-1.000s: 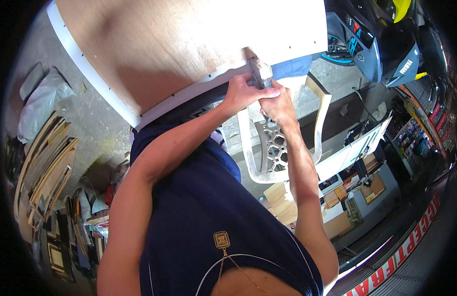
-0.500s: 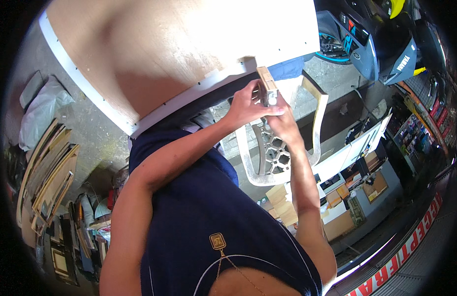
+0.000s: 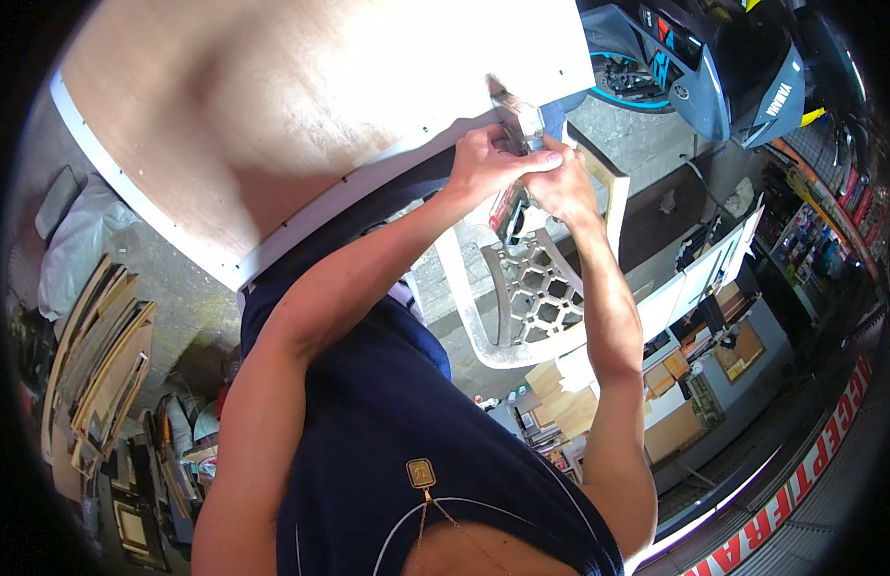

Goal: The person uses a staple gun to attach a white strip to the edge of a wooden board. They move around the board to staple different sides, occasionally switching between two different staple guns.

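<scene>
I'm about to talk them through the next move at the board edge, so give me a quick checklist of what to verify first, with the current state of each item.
1. Both hands on the tool: ok. The left hand and the right hand are clasped together around the hand tool.
2. Tool at the edge: ok. Its upper end meets the white-trimmed edge of the wooden board.
3. Kind of tool and its tip: cannot tell, the hands cover most of it.
4. Board held steady: cannot tell, its support is out of view.
5. Space below the hands: not ok. A white plastic chair stands right under them.
</scene>
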A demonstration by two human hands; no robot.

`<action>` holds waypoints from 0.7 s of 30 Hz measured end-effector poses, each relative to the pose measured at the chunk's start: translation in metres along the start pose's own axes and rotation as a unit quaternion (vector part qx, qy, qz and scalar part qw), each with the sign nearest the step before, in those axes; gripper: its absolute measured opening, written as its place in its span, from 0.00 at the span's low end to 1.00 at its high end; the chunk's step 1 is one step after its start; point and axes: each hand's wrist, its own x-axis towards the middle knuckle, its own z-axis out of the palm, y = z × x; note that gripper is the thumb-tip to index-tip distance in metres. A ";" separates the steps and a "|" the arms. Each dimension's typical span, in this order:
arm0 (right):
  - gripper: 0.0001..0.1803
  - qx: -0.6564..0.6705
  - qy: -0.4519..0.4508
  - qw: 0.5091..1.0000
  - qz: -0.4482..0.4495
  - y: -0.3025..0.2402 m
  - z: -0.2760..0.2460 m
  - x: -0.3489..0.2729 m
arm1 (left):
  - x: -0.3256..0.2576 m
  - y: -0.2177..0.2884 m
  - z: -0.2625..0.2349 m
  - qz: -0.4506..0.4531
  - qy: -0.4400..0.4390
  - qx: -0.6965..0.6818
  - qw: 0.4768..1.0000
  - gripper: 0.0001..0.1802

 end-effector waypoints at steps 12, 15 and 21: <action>0.11 0.035 -0.004 0.998 -0.043 0.023 0.013 0.017 | 0.003 0.004 0.002 -0.011 -0.004 0.060 0.998 0.27; 0.11 0.085 0.030 0.993 -0.072 0.035 0.023 0.015 | -0.009 0.015 0.006 -0.035 -0.002 0.071 0.997 0.27; 0.19 0.200 -0.010 0.971 -0.132 0.059 -0.011 -0.023 | -0.020 0.016 0.035 0.018 -0.036 0.062 0.997 0.44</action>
